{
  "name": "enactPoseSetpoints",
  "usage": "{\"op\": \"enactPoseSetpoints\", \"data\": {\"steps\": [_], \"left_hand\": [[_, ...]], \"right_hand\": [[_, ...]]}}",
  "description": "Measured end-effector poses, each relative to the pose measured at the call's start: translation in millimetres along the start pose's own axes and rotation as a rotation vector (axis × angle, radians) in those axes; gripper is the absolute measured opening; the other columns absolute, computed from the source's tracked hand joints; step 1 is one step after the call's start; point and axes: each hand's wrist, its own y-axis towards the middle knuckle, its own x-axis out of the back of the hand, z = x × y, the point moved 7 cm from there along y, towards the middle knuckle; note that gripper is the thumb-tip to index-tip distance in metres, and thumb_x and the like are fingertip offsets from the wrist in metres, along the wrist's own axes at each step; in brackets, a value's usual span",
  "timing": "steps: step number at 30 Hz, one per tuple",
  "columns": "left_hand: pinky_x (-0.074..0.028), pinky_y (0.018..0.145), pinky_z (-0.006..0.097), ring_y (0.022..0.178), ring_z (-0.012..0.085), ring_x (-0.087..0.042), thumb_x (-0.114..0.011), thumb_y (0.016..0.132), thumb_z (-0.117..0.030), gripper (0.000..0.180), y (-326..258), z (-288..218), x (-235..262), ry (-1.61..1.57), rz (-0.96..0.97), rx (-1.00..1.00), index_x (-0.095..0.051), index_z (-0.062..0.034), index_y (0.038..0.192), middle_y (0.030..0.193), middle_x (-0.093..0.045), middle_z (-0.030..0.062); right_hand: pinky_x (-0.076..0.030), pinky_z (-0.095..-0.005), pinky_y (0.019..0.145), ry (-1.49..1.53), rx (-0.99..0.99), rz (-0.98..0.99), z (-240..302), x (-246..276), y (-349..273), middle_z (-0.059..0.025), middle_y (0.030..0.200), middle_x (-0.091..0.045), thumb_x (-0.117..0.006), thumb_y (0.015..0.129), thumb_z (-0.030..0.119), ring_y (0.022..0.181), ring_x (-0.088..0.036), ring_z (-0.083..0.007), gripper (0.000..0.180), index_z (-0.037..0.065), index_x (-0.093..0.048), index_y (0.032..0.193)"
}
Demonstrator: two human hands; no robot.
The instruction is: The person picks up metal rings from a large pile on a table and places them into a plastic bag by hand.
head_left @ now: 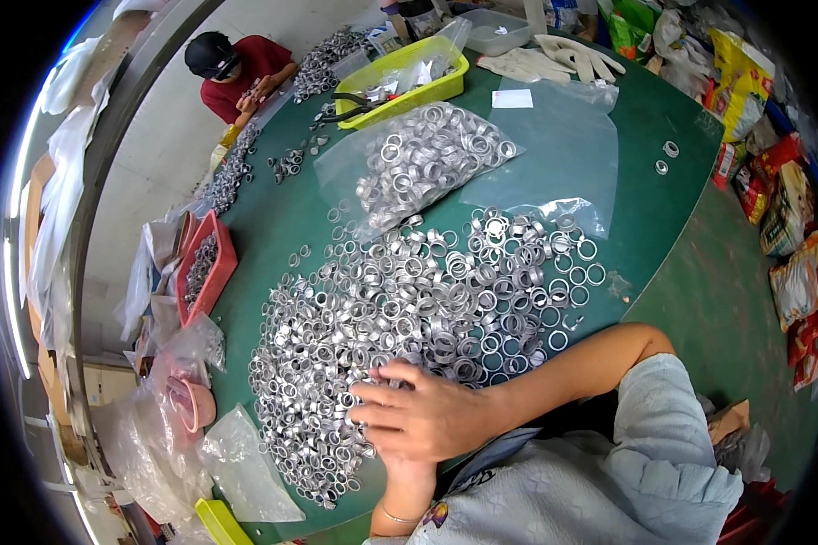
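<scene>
A broad pile of silvery metal rings point(364, 309) is spread over the green table in front of me. My right hand point(418, 413) reaches in from the right and lies over the near part of the pile. Its fingers are stretched out and slightly apart, pointing left, and no ring shows gripped in them. My left hand point(411, 470) comes up from the lower edge with a thin bracelet at the wrist. The right hand covers its fingers, so whatever they hold is hidden. Beyond the pile, a clear plastic bag point(436, 163) full of similar rings lies on its side.
A flat plastic bag point(554, 154) lies beside the full one. Farther back are a yellow-green basket point(450, 84) with black-handled pliers point(354, 107) and white gloves point(563, 59). A red tray point(223, 272) of parts stands at left. Across the table a person point(241, 77) handles small parts.
</scene>
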Motion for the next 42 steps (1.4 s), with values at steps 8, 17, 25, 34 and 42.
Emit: {"op": "enactPoseSetpoints", "data": {"steps": [8, 17, 25, 34, 42], "left_hand": [[-0.041, 0.062, 0.02, 0.067, 0.0065, -0.045, -0.051, 0.094, -0.031, 0.021, 13.1, 10.6, 31.1, 0.064, -0.086, 0.187, -0.052, -0.0135, 0.106, 0.092, -0.049, -0.0004], [-0.04, 0.054, 0.019, 0.061, 0.0051, -0.044, -0.053, 0.093, -0.029, 0.018, 18.0, 16.8, 33.7, 0.084, -0.077, 0.251, -0.053, -0.0141, 0.103, 0.092, -0.048, -0.0003], [-0.029, 0.038, 0.017, 0.048, 0.0049, -0.035, -0.052, 0.094, -0.032, 0.017, -9.8, 20.1, 25.2, 0.174, -0.038, 0.161, -0.056, -0.0156, 0.095, 0.089, -0.049, 0.0017], [-0.034, 0.042, 0.02, 0.068, 0.0129, -0.047, -0.055, 0.091, -0.022, 0.013, -3.6, -6.7, 16.9, 0.73, -0.042, 0.066, -0.055, -0.009, 0.091, 0.103, -0.056, 0.0072], [-0.035, 0.046, 0.018, 0.07, 0.0118, -0.048, -0.057, 0.09, -0.017, 0.033, -3.3, -19.3, -13.3, 0.983, 0.14, 0.097, -0.051, -0.0064, 0.12, 0.1, -0.054, 0.0052]], "right_hand": [[-0.034, -0.0508, 0.097, -0.134, -0.248, 0.0, -13.9, -6.1, -4.6, -0.0136, 0.115, -0.052, -0.056, 0.077, 0.037, 0.112, -0.046, -0.0299, 0.041, 0.003, -0.059, 0.1], [-0.042, -0.0403, 0.08, 0.268, 0.228, -0.122, 5.6, 9.6, -3.8, -0.0083, 0.084, -0.054, -0.059, 0.078, 0.032, 0.084, -0.052, -0.025, 0.03, 0.003, -0.057, 0.084], [-0.048, -0.0393, 0.071, -0.302, -0.199, 0.008, -76.4, 98.4, -25.7, -0.01, 0.088, -0.061, -0.063, 0.077, 0.012, 0.08, -0.059, -0.0283, 0.015, 0.001, -0.062, 0.087], [-0.036, -0.0374, 0.083, -0.481, -0.703, 0.388, -121.5, 110.0, -95.2, -0.0098, 0.094, -0.054, -0.072, 0.07, 0.013, 0.096, -0.048, -0.0264, 0.026, 0.002, -0.061, 0.091], [-0.046, -0.0355, 0.084, 0.121, -0.755, 0.25, -105.9, 71.0, -29.0, -0.0148, 0.105, -0.062, -0.068, 0.077, 0.009, 0.095, -0.059, -0.0307, 0.032, 0.0, -0.06, 0.107]]}}
